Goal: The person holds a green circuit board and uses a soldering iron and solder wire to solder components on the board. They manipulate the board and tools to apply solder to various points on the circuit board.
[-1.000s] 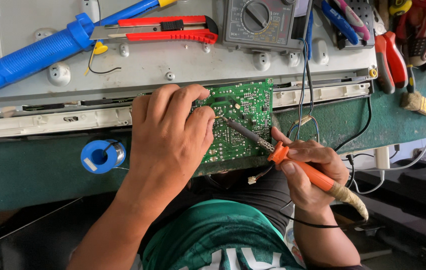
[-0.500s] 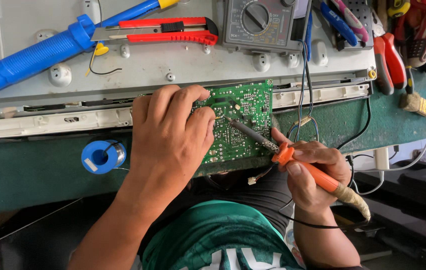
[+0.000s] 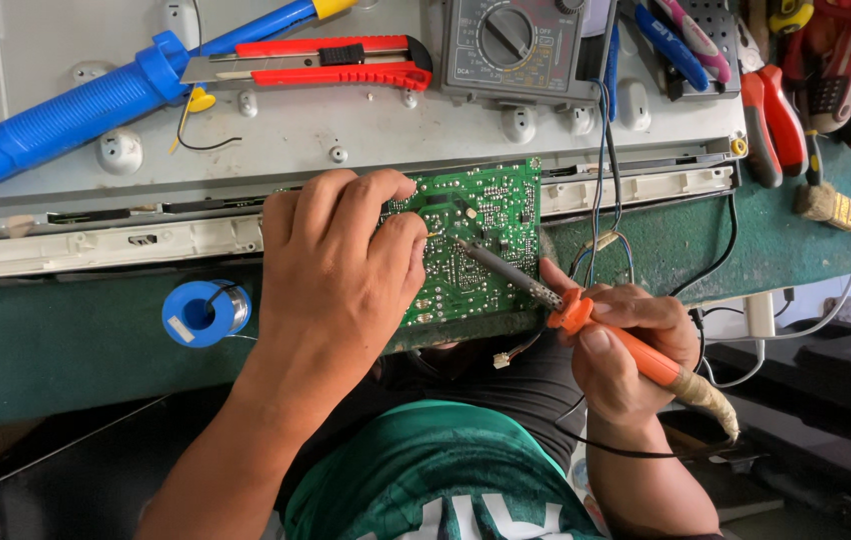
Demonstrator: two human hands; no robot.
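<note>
Bench (image 3: 66, 350): green top, spanning the scene from left to right.

Panel (image 3: 346, 130): large grey-white sheet lying across the far half of the bench, tools resting on it.

Pump (image 3: 76, 110): blue ribbed tube with a yellow tip, lying slantwise at far left on the panel.

Meter (image 3: 516, 45): grey, with a round dial, at far centre on the panel.

Knife (image 3: 316, 62): red and grey utility type, lying flat between pump and meter.

Board (image 3: 481, 235): green circuit board, solder side up, at centre on the near edge of the panel and overhanging the bench.

Left hand (image 3: 336, 270): curled over the left part of the board, fingertips pinched together at the board's far left corner; what they pinch is too thin to tell.

Right hand (image 3: 626, 350): closed in a pen grip round the orange handle of the iron, just right of the board.

Iron (image 3: 586, 320): soldering type, metal shaft slanting up-left, tip touching the middle of the board.

Pliers (image 3: 771, 120): red-handled, at far right, with other hand tools beside them.

Brush (image 3: 846, 212): wooden handle, at right edge of the bench.

Spool (image 3: 204, 312): blue reel of solder wire, on the bench left of the left hand.
</note>
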